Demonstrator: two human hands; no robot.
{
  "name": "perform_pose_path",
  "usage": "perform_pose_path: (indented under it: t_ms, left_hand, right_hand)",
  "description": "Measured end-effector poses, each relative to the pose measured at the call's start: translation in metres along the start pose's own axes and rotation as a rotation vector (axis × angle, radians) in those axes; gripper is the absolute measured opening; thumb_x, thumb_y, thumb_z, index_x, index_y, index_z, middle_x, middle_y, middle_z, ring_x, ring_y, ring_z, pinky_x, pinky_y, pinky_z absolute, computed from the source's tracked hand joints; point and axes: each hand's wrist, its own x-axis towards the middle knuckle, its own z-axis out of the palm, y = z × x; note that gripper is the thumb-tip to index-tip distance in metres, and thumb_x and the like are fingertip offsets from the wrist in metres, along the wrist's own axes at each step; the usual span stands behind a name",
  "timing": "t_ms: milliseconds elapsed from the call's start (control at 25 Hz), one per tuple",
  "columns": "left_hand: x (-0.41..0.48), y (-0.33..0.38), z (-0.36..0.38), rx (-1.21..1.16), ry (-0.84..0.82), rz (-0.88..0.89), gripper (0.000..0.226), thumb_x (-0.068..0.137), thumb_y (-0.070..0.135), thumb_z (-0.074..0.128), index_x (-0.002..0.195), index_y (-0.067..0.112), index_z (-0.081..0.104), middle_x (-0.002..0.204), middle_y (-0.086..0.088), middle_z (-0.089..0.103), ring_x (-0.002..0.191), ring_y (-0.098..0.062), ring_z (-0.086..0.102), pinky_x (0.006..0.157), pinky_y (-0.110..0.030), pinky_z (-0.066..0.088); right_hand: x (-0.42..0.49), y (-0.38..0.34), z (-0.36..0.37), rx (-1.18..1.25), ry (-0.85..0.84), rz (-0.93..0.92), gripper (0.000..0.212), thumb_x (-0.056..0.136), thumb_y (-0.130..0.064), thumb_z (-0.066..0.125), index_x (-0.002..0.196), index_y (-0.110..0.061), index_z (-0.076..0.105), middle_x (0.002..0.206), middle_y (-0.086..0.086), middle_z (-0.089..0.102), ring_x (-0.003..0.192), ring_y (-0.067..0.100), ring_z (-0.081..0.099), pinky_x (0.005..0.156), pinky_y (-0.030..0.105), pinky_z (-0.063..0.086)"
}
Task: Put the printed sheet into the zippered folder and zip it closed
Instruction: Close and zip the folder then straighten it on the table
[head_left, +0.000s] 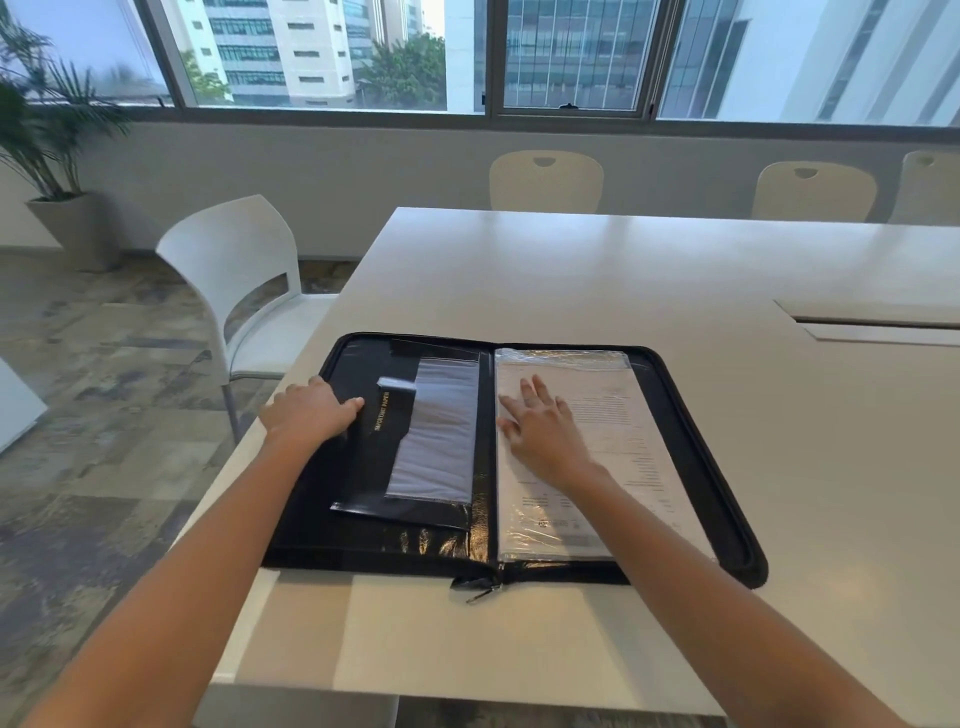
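A black zippered folder (691, 431) lies open flat on the white table (597, 270), near its front left corner. The printed sheet (618, 441) lies on the folder's right half, among clear plastic sleeves. My right hand (540, 426) rests flat on the sheet's left part, fingers spread. My left hand (309, 413) grips the outer left edge of the folder's left half, thumb on top beside a black pocket with gold lettering (382, 418). The zipper pull (483, 592) hangs at the folder's front edge, at the spine.
A white chair (244, 280) stands at the table's left side. Cream chairs (545, 179) line the far side. A cable hatch (872, 325) is set in the tabletop at the right. A potted plant (47, 156) stands far left by the window.
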Motion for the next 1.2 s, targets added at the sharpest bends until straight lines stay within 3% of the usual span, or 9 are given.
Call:
perform_pose_path:
  t_ms: [120, 360, 480, 680, 880, 960, 1040, 1120, 1200]
  left_hand:
    - [0.005, -0.011, -0.02, -0.155, 0.013, 0.07, 0.057, 0.089, 0.063, 0.049, 0.112, 0.011, 0.051, 0.122, -0.015, 0.061, 0.109, -0.034, 0.057, 0.085, -0.041, 0.047]
    - [-0.006, 0.001, -0.101, -0.633, 0.031, 0.224, 0.052, 0.088, 0.053, 0.06, 0.116, 0.01, 0.066, 0.121, -0.013, 0.065, 0.109, -0.032, 0.06, 0.097, -0.04, 0.046]
    - [-0.033, 0.029, -0.126, -0.884, -0.093, 0.422, 0.052, 0.087, 0.049, 0.064, 0.129, 0.018, 0.059, 0.126, -0.006, 0.063, 0.11, -0.024, 0.061, 0.101, -0.042, 0.047]
    - [-0.081, 0.087, -0.145, -1.094, -0.328, 0.582, 0.076, 0.073, 0.071, 0.058, 0.135, 0.027, 0.049, 0.129, -0.005, 0.062, 0.115, -0.029, 0.061, 0.101, -0.051, 0.046]
    - [-0.117, 0.141, -0.118, -1.109, -0.494, 0.709, 0.07, 0.079, 0.081, 0.04, 0.13, 0.034, 0.05, 0.136, 0.005, 0.054, 0.121, -0.016, 0.051, 0.099, -0.046, 0.042]
    - [-0.13, 0.161, -0.098, -1.059, -0.521, 0.775, 0.049, 0.089, 0.072, 0.036, 0.124, 0.038, 0.046, 0.128, 0.007, 0.051, 0.108, -0.007, 0.052, 0.095, -0.036, 0.038]
    - [-0.137, 0.174, -0.069, -0.874, -0.54, 0.861, 0.052, 0.092, 0.064, 0.042, 0.137, 0.037, 0.041, 0.131, 0.008, 0.049, 0.109, -0.007, 0.054, 0.098, -0.033, 0.038]
    - [-0.138, 0.179, -0.036, -0.59, -0.504, 0.956, 0.072, 0.091, 0.062, 0.048, 0.152, 0.033, 0.023, 0.156, -0.001, 0.029, 0.141, -0.021, 0.033, 0.114, -0.041, 0.028]
    - [-0.137, 0.179, -0.009, -0.344, -0.407, 1.002, 0.082, 0.09, 0.064, 0.045, 0.155, 0.034, 0.004, 0.164, 0.0, -0.002, 0.15, -0.022, 0.005, 0.12, -0.05, 0.012]
  right_hand:
    - [0.002, -0.015, 0.004, 0.018, -0.044, -0.026, 0.052, 0.101, -0.039, 0.032, 0.149, -0.02, 0.028, 0.161, 0.012, 0.014, 0.149, 0.026, 0.0, 0.119, 0.049, 0.007]
    - [-0.006, -0.023, -0.01, 0.287, -0.038, -0.012, 0.051, 0.101, -0.04, 0.038, 0.148, -0.02, 0.034, 0.159, 0.005, 0.025, 0.149, 0.02, 0.005, 0.119, 0.045, 0.014]
    - [-0.018, -0.025, -0.029, 0.468, -0.019, 0.036, 0.05, 0.099, -0.043, 0.041, 0.147, -0.027, 0.037, 0.158, 0.003, 0.027, 0.148, 0.022, 0.016, 0.116, 0.044, 0.02]
    - [-0.036, -0.018, -0.076, 0.856, 0.108, 0.084, 0.047, 0.098, -0.046, 0.042, 0.141, -0.028, 0.046, 0.143, -0.001, 0.052, 0.131, 0.016, 0.047, 0.109, 0.034, 0.035]
    - [-0.059, 0.007, -0.12, 1.234, 0.195, 0.088, 0.052, 0.097, -0.047, 0.041, 0.137, -0.016, 0.051, 0.137, 0.001, 0.058, 0.127, 0.016, 0.053, 0.105, 0.038, 0.044]
    - [-0.07, 0.02, -0.136, 1.331, 0.265, 0.184, 0.044, 0.096, -0.049, 0.044, 0.121, -0.017, 0.061, 0.105, -0.007, 0.074, 0.099, 0.013, 0.068, 0.078, 0.028, 0.058]
    - [-0.081, 0.037, -0.152, 1.382, 0.332, 0.334, 0.038, 0.095, -0.053, 0.043, 0.1, -0.023, 0.065, 0.073, -0.013, 0.075, 0.068, 0.005, 0.072, 0.052, 0.019, 0.055]
    - [-0.09, 0.056, -0.166, 1.408, 0.339, 0.498, 0.044, 0.097, -0.054, 0.038, 0.086, -0.022, 0.067, 0.059, -0.009, 0.072, 0.053, 0.007, 0.069, 0.039, 0.016, 0.049]
    - [-0.099, 0.078, -0.172, 1.195, 0.283, 0.657, 0.043, 0.095, -0.053, 0.043, 0.09, -0.021, 0.071, 0.066, -0.004, 0.074, 0.056, 0.011, 0.07, 0.042, 0.019, 0.049]
